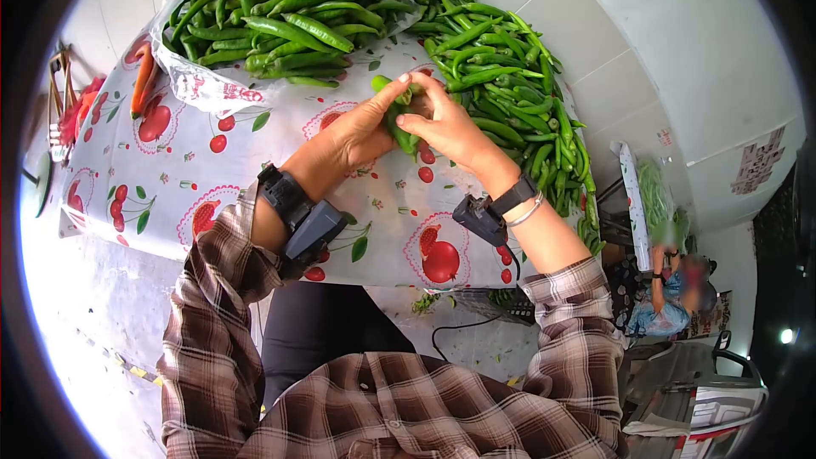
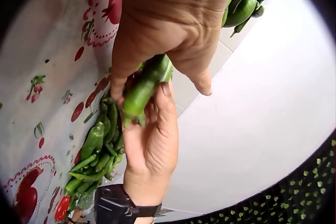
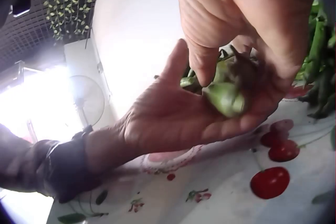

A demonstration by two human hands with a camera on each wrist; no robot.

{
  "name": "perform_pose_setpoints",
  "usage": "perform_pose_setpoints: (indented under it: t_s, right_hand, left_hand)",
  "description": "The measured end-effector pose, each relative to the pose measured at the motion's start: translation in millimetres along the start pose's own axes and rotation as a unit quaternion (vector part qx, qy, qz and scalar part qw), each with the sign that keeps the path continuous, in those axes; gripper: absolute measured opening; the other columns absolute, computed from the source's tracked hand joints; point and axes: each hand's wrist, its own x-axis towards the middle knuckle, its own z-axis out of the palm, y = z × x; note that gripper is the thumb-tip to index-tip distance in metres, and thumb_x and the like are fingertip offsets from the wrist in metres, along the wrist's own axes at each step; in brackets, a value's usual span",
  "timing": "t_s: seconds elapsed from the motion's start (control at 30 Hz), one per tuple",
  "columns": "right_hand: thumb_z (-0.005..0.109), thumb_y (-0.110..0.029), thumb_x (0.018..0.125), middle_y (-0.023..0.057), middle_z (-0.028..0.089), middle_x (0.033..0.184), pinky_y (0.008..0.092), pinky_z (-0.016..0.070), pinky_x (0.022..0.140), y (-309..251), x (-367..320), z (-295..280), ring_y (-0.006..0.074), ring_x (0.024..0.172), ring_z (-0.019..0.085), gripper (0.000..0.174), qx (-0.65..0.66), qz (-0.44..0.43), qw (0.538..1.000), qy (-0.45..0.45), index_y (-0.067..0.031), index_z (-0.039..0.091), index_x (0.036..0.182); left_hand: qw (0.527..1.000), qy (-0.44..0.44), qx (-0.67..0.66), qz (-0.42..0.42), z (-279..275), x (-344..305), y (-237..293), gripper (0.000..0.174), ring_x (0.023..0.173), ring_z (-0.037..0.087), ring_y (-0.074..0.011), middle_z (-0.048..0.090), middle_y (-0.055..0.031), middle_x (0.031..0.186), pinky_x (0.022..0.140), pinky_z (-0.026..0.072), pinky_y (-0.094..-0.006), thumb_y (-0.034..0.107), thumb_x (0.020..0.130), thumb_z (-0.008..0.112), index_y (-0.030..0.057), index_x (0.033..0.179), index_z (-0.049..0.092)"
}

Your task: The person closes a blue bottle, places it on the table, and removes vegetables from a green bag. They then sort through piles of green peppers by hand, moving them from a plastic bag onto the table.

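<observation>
Pepper (image 2: 146, 88), green, smooth and elongated: partly hidden by both hands and slightly blurred in the left wrist view. Whether a second one lies in the same hold cannot be told. The bulging translucent plastic bag with red print (image 1: 200, 81), filled with large green peppers (image 1: 297, 30), is cut off by the top edge of the head view. A second person (image 1: 659, 285) at the far right is small and blurred.

Left hand (image 1: 361, 132): palm turned up, fingers extended beneath the pepper and supporting it; the thumb stands apart from the fingers in the right wrist view. Right hand (image 1: 459, 129): clamped on the pepper, thumb against its side, fingers arched over; the fingertips are obscured.

The pepper is located between the hands, above the white tablecloth printed with red fruit (image 1: 399, 238), just beside the long pile of slim green peppers (image 1: 531, 110).

Both forearms reach forward from brown plaid sleeves (image 1: 212, 340) and converge at the pepper. Each wrist carries a black strapped camera unit, left (image 1: 313, 225) and right (image 1: 481, 219); a silver bracelet (image 1: 525, 211) encircles the right wrist.
</observation>
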Motion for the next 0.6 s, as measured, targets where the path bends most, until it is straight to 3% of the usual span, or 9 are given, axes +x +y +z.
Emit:
perform_pose_setpoints:
  t_s: [0.1, 0.23, 0.33, 0.47, 0.5, 0.6]
  right_hand:
    - [0.061, -0.013, 0.079, 0.0162, 0.059, 0.105, 0.0310, 0.0458, 0.081, -35.9, -17.0, 5.4, 0.0202, 0.095, 0.058, 0.052, -0.052, -0.044, 0.998, -0.008, 0.0024, 0.039, 0.123]
    - [0.061, -0.013, 0.081, 0.0143, 0.059, 0.107, 0.0314, 0.0478, 0.077, -46.2, -30.8, -1.2, 0.0203, 0.092, 0.059, 0.045, -0.076, -0.070, 0.995, -0.012, 0.0014, 0.044, 0.121]
    - [0.060, -0.013, 0.081, 0.0141, 0.059, 0.106, 0.0307, 0.0478, 0.076, -32.7, -42.7, -9.9, 0.0203, 0.088, 0.059, 0.045, -0.095, -0.065, 0.993, 0.016, 0.0003, 0.045, 0.121]
    - [0.060, -0.012, 0.082, 0.0067, 0.061, 0.101, 0.0260, 0.0472, 0.073, -24.7, -81.0, -47.7, 0.0128, 0.085, 0.057, 0.035, -0.013, -0.026, 0.998, 0.056, -0.0020, 0.053, 0.114]
    - [0.060, -0.011, 0.082, 0.0039, 0.061, 0.099, 0.0241, 0.0469, 0.070, -26.9, -96.1, -64.3, 0.0096, 0.083, 0.057, 0.031, 0.023, 0.045, 0.996, 0.077, -0.0032, 0.056, 0.112]
    - [0.058, -0.014, 0.084, 0.0049, 0.062, 0.094, 0.0242, 0.0479, 0.065, -20.5, -141.8, -121.8, 0.0108, 0.078, 0.059, 0.026, 0.010, 0.080, 0.975, 0.207, -0.0045, 0.058, 0.108]
  left_hand:
    - [0.999, 0.015, -0.035, 0.015, -5.4, 5.3, 1.6, 0.031, 0.092, 0.059, -0.0210, 0.062, -0.0095, 0.099, 0.085, 0.0477, -0.0372, 0.032, 0.084, 0.061, 0.0065, 0.101, 0.057]
    - [0.999, 0.008, -0.042, -0.018, -9.0, 4.8, 2.4, 0.030, 0.092, 0.060, -0.0222, 0.061, -0.0110, 0.101, 0.085, 0.0478, -0.0376, 0.029, 0.084, 0.061, 0.0051, 0.101, 0.057]
    - [0.999, 0.020, -0.034, -0.036, -11.8, 6.6, 0.0, 0.025, 0.092, 0.060, -0.0264, 0.062, -0.0127, 0.100, 0.087, 0.0473, -0.0413, 0.018, 0.084, 0.060, 0.0014, 0.102, 0.056]
    - [0.997, -0.034, -0.001, -0.065, -23.3, 7.4, 6.4, 0.024, 0.088, 0.061, -0.0230, 0.062, -0.0121, 0.097, 0.084, 0.0475, -0.0409, 0.013, 0.078, 0.063, 0.0020, 0.098, 0.056]
    - [0.998, -0.020, 0.011, -0.063, -25.0, 7.5, 6.2, 0.025, 0.087, 0.061, -0.0217, 0.062, -0.0113, 0.096, 0.083, 0.0478, -0.0397, 0.013, 0.077, 0.063, 0.0017, 0.099, 0.055]
    - [0.998, -0.011, 0.025, -0.060, -21.2, 6.9, 4.2, 0.027, 0.085, 0.060, -0.0199, 0.062, -0.0094, 0.092, 0.081, 0.0486, -0.0366, 0.012, 0.077, 0.062, 0.0001, 0.100, 0.054]
